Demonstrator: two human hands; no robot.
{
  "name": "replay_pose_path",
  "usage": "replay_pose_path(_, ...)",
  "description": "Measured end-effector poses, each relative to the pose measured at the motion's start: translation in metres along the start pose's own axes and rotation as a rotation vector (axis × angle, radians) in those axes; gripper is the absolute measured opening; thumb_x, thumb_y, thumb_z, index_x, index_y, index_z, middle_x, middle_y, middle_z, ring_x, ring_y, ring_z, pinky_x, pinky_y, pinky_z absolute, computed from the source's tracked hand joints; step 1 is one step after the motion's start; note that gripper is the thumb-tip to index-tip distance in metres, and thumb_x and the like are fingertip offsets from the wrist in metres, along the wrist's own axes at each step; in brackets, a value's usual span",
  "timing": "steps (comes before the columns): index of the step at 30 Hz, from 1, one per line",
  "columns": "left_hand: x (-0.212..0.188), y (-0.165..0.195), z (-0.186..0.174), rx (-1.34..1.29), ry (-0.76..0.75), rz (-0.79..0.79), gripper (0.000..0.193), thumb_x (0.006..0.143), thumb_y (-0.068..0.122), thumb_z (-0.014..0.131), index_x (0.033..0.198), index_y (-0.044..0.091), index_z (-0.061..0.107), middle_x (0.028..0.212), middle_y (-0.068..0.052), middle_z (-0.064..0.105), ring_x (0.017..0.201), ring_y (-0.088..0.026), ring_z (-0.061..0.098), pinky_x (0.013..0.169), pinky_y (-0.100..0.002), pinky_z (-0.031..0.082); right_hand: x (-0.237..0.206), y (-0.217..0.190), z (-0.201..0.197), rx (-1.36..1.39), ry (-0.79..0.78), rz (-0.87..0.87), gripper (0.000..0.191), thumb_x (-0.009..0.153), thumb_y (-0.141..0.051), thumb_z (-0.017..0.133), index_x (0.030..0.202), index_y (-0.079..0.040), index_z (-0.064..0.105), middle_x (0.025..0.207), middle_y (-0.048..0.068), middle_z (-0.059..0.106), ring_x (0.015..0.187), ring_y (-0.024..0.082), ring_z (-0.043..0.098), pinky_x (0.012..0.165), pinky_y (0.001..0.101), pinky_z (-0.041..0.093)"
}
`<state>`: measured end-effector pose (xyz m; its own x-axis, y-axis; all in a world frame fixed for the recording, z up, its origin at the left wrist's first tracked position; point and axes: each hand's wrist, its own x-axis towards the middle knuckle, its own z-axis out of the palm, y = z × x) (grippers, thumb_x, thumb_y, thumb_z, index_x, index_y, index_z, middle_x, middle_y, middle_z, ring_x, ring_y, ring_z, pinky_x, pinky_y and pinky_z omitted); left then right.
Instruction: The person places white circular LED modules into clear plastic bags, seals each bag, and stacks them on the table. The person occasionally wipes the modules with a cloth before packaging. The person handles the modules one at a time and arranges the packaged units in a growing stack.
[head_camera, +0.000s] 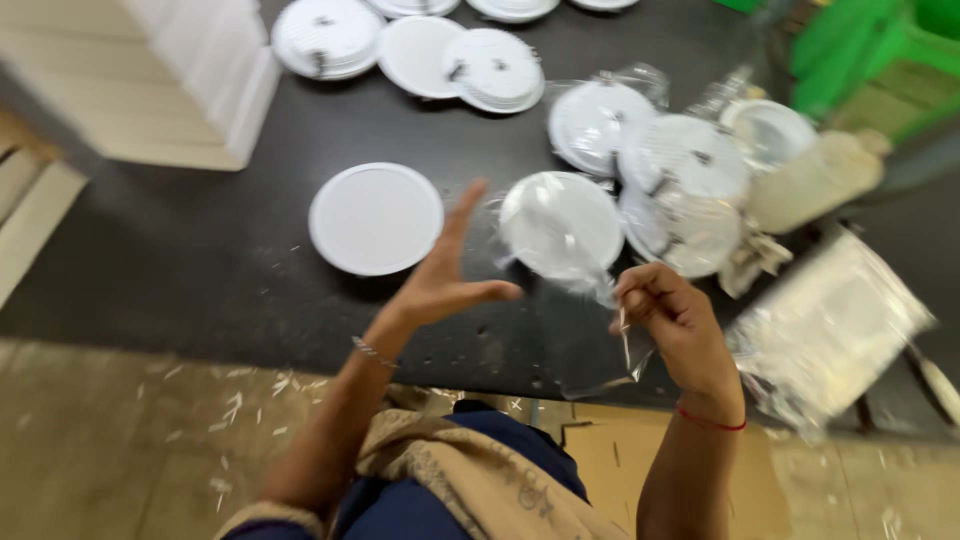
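Head view: right hand (672, 315) fingers pinch a bagged white disc (560, 225) at the table edge (300, 345); left hand (445, 275) spread wide.

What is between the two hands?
In the head view, a white disc in a clear plastic bag sits between the open left hand and right hand.

White boxes (170, 80) cut off top-left; far discs (520, 8) cropped.
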<state>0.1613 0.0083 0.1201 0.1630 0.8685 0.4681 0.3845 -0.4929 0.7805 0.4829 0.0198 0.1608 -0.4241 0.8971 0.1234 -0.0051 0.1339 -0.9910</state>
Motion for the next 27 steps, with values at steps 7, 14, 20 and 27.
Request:
replay_pose_path(7,-0.004,-0.002,-0.045,-0.220,0.214,-0.180,0.023,0.088,0.003,0.077,0.111,0.005,0.076,0.107,-0.008,0.079,0.100,-0.017,0.078,0.089,-0.029,0.065,0.038,-0.028,0.056,-0.184,-0.079,0.019,0.021,0.088,0.000,0.076,0.108,0.001,0.071,0.088,0.002,0.063,0.072,0.006,0.057,0.065,0.0209,0.047)
replay_pose_path(14,-0.060,0.045,-0.149,0.390,0.104,-0.227,0.022,0.080,0.018,0.081,0.098,0.005,0.079,0.091,-0.008,0.080,0.081,-0.019,0.076,0.074,-0.033,0.059,0.068,-0.064,0.117,-0.698,-0.044,-0.401,0.020,0.079,-0.002,0.085,0.097,-0.003,0.076,0.093,0.005,0.063,0.087,0.017,0.063,0.077,0.0307,0.051)
replay_pose_path(20,-0.048,0.075,-0.132,0.227,0.219,-0.032,0.040,0.077,0.018,0.084,0.112,0.002,0.073,0.096,-0.010,0.077,0.086,-0.023,0.076,0.073,-0.033,0.059,0.096,-0.067,0.219,-0.505,-0.130,-0.557,0.017,0.082,-0.002,0.082,0.096,-0.005,0.074,0.097,0.005,0.072,0.098,0.017,0.069,0.087,0.0310,0.055)
replay_pose_path(27,-0.079,0.055,-0.181,-0.022,0.570,-0.235,0.014,0.090,0.015,0.082,0.097,0.006,0.074,0.095,-0.004,0.080,0.085,-0.010,0.076,0.070,-0.024,0.061,0.108,-0.062,0.242,-0.456,-0.113,-0.294,0.019,0.082,-0.011,0.085,0.097,-0.003,0.075,0.090,0.003,0.075,0.083,0.011,0.069,0.079,0.0265,0.056)
